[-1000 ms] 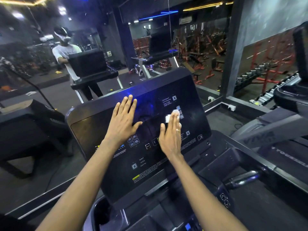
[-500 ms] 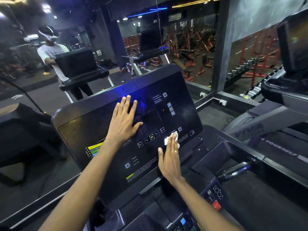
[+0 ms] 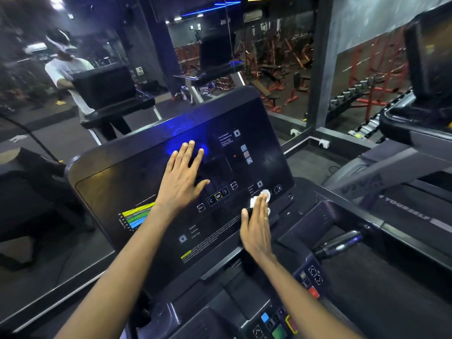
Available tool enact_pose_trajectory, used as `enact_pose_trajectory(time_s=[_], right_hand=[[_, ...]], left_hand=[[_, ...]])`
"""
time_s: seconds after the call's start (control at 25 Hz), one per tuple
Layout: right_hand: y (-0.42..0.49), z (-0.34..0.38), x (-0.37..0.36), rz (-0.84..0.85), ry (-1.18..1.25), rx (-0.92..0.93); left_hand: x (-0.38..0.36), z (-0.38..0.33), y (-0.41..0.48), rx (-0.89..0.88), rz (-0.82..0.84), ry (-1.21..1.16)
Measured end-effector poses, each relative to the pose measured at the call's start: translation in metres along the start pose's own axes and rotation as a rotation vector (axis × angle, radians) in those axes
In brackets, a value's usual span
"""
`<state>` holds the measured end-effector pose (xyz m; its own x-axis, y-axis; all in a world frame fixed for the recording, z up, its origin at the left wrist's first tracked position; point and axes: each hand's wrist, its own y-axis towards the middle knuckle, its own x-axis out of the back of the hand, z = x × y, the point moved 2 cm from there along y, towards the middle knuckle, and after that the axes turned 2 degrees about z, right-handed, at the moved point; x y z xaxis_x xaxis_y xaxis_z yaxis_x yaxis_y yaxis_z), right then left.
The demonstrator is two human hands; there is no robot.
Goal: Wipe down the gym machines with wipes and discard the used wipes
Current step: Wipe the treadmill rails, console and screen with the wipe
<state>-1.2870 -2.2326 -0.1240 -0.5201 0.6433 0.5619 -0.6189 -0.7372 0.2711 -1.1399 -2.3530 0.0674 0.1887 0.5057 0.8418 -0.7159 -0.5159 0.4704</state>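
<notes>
The treadmill's black console panel (image 3: pixel 117 182) fills the middle of the view, with printed labels and a coloured chart at its lower left. My left hand (image 3: pixel 182 178) lies flat on the panel's centre, fingers spread, holding nothing. My right hand (image 3: pixel 256 228) presses flat on a small white wipe (image 3: pixel 265 193) at the panel's lower right edge. Only the wipe's crumpled top shows beyond my fingertips.
Below the console sit a button cluster with a red key (image 3: pixel 313 292) and a metal handgrip (image 3: pixel 340 243). A second treadmill (image 3: pixel 403 196) stands to the right. A mirror wall ahead reflects a person in a white shirt (image 3: pixel 68 74) and red weight racks (image 3: pixel 293 69).
My right hand has slid the wipe from the panel's upper middle down to its lower right edge. The left hand has stayed flat on the panel's centre.
</notes>
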Motion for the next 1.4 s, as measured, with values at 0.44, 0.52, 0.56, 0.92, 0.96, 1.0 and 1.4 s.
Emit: enact_pose_trajectory(time_s=[0.44, 0.52, 0.56, 0.92, 0.96, 1.0, 1.4], right_hand=[[-0.024, -0.013, 0.003, 0.118, -0.160, -0.042], [-0.001, -0.016, 0.013, 0.122, -0.115, -0.151], [0.007, -0.015, 0.016, 0.116, -0.085, -0.199], [0.006, 0.014, 0.015, 0.116, -0.023, 0.081], [0.016, 0.031, 0.015, 0.110, -0.016, 0.152], [0.025, 0.048, 0.014, 0.106, -0.017, 0.237], [0.095, 0.169, 0.015, 0.035, -0.082, 0.508]], left_hand=[[0.005, 0.008, -0.015, -0.006, 0.000, 0.026], [0.007, 0.008, -0.019, 0.008, 0.016, 0.026], [0.009, 0.009, -0.020, 0.016, 0.020, 0.023], [0.020, 0.021, -0.028, 0.113, 0.010, 0.011], [0.021, 0.023, -0.029, 0.133, 0.008, 0.011], [0.023, 0.026, -0.029, 0.151, 0.007, 0.011], [0.036, 0.047, -0.042, 0.209, -0.007, 0.023]])
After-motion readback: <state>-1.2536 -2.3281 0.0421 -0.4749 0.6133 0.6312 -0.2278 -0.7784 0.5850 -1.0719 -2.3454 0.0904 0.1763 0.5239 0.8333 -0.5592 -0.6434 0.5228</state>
